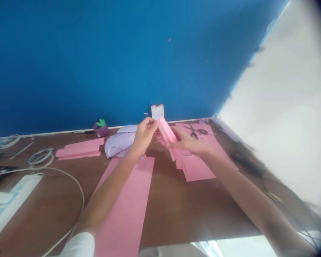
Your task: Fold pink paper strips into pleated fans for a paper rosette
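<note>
Well — folded pink paper [168, 132], blurred phone [157, 111] text

Above the brown surface [182, 207], the left hand [144, 134] pinches the upper end of a folded pink paper strip [167, 132] and the right hand [186, 141] grips its lower side. Just beyond the hands, a smartphone [157, 111] stands by the blue wall [109, 57]. Black-handled scissors [194, 131] lie right of them on pink sheets [200, 173]; crumpled lilac paper [119, 143] lies left.
</note>
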### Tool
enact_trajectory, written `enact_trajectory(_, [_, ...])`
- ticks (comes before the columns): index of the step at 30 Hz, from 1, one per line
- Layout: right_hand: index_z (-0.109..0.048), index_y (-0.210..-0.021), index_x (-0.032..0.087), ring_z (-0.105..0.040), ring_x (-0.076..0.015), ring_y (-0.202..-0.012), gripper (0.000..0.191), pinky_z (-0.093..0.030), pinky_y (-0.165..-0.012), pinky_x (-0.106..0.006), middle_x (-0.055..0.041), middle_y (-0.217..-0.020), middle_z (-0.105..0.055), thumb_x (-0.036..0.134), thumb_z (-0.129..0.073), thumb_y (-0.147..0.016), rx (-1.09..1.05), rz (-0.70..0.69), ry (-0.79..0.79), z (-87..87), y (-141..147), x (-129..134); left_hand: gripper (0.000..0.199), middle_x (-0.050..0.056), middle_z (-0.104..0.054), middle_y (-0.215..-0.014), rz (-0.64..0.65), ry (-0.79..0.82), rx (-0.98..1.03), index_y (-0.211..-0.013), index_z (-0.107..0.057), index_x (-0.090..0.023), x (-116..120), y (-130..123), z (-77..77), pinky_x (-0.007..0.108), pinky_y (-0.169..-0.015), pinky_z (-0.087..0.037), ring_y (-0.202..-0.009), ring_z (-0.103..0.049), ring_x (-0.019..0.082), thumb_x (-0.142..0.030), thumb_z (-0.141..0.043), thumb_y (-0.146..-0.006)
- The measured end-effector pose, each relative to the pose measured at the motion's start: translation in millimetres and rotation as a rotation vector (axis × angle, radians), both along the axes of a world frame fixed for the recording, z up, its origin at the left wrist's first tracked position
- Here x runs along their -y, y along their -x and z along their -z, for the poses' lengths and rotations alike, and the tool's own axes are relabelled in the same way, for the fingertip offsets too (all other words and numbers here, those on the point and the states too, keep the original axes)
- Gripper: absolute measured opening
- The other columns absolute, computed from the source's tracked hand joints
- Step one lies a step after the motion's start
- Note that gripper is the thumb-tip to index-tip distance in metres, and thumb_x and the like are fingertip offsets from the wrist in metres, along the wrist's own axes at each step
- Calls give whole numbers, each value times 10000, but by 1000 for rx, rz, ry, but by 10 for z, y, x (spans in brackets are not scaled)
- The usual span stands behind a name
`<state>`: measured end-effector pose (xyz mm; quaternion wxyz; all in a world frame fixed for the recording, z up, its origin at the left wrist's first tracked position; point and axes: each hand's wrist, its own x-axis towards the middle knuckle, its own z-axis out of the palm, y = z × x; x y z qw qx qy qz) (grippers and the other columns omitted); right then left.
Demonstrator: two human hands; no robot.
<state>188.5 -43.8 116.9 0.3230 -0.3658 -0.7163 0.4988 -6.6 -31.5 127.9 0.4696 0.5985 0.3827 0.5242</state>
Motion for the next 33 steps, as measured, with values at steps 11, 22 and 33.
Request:
enact_trajectory(11, [-547, -1133, 202, -630, -174, -888, 335, -527, -787, -351, -87, -1119, -631, 330, -632, -835, 37, 132, -251, 96, 57, -30, 351, 27, -678, -913, -6, 6, -90, -1044, -538, -224, 29, -10, 29, 258, -722, -531, -820, -673, 144, -338, -724, -770])
enact_trajectory(22, [-496, -1078, 225, -563, -140, -622, 294, -332, -543, -252, 7, -791, -636, 316, -600, -819, 475, 198, -414, -66, 139, 187, 295, 24, -621, -942, -244, -54, -86, -1011, -519, -204, -99, 47, 108, 248, -666, -527, -719, -642, 115, -309, -674, -783])
enact_trajectory(33, [-636, -997, 201, -557, -139, -671, 213, -383, -608, -260, -28, -834, -671, 232, -454, -891, 356, 226, -457, -273, -134, 113, 208, 65, -649, -1150, -46, -320, -527, -1034, -666, -227, -62, 145, -50, 349, -991, -416, -1132, -570, 215, -338, -559, -894])
